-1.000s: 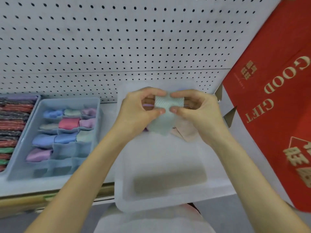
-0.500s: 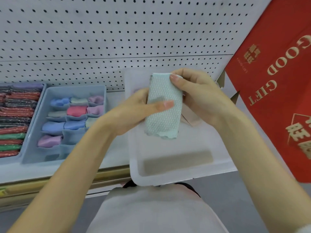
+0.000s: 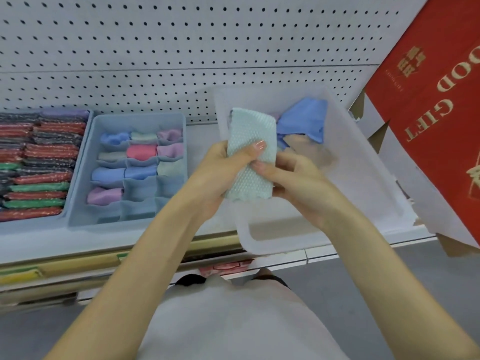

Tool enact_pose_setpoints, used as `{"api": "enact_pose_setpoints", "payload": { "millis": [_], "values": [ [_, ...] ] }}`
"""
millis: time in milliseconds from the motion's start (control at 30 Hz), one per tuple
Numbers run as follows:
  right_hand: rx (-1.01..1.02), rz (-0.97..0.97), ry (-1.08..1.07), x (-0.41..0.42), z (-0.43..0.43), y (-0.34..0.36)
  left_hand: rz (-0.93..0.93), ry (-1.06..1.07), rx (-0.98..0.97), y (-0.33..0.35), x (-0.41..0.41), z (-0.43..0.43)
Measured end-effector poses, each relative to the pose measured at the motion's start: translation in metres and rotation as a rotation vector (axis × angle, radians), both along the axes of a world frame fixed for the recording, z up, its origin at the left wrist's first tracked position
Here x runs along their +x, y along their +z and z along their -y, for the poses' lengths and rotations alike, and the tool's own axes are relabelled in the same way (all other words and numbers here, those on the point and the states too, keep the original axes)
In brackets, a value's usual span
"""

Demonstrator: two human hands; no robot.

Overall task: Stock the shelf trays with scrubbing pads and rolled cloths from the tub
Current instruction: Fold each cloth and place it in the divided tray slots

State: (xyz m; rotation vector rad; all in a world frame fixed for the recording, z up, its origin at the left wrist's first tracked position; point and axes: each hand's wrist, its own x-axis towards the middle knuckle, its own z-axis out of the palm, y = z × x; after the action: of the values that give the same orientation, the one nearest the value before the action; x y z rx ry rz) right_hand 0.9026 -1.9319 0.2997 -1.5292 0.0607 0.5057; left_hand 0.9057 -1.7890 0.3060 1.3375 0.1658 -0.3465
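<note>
Your left hand [image 3: 218, 175] grips the mint cloth [image 3: 252, 131], right hand [image 3: 298, 180] pinches its edge; roll it tight for the tray [image 3: 109, 220] front cells.

Gold lettering on red packaging [image 3: 452, 162]
At the right, the packaging carries "GIFT" in gold capitals, turned sideways. Beside it is "OOD", its first letter cut by the frame edge. A gold emblem of Chinese characters and its small print are too blurred to read.
</note>
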Motion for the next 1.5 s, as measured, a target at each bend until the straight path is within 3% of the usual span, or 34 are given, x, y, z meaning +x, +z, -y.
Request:
{"api": "enact_pose_setpoints", "payload": {
  "millis": [200, 333, 567, 667, 800, 967, 1067, 1167, 1233, 1333, 1500],
  "values": [
    [-0.051, 0.192, -0.152, -0.008, -0.018, -0.008, 0.000, -0.181, 0.135, -0.005, -0.013, -0.037],
    [0.066, 0.124, -0.144, -0.017, -0.026, -0.013, 0.059, -0.187, 0.090, -0.006, -0.024, -0.051],
    [0.387, 0.065, -0.050, -0.023, -0.030, -0.005, 0.059, -0.101, -0.221, -0.005, -0.037, -0.065],
    [0.272, 0.187, 0.017, -0.023, -0.027, 0.000, 0.051, -0.125, -0.233, -0.001, -0.042, -0.068],
    [-0.097, 0.540, 0.145, -0.024, -0.020, 0.004, -0.069, -0.092, -0.110, 0.006, -0.043, -0.064],
    [-0.240, 0.655, 0.254, -0.037, -0.019, 0.008, -0.075, -0.281, 0.149, 0.009, -0.053, -0.060],
    [-0.212, 0.581, 0.235, -0.049, -0.021, 0.009, -0.092, -0.236, 0.076, 0.007, -0.063, -0.058],
    [0.075, 0.286, -0.007, -0.058, -0.020, 0.007, -0.065, 0.008, -0.014, -0.002, -0.075, -0.052],
    [0.135, 0.126, -0.072, -0.070, -0.023, 0.003, -0.025, 0.170, -0.038, -0.007, -0.085, -0.046],
    [0.037, 0.111, -0.122, -0.094, -0.033, -0.003, 0.007, 0.283, -0.119, -0.009, -0.101, -0.039],
    [0.056, 0.181, -0.142, -0.119, -0.035, -0.001, -0.054, 0.328, -0.453, -0.003, -0.135, -0.036]
  ]
}}
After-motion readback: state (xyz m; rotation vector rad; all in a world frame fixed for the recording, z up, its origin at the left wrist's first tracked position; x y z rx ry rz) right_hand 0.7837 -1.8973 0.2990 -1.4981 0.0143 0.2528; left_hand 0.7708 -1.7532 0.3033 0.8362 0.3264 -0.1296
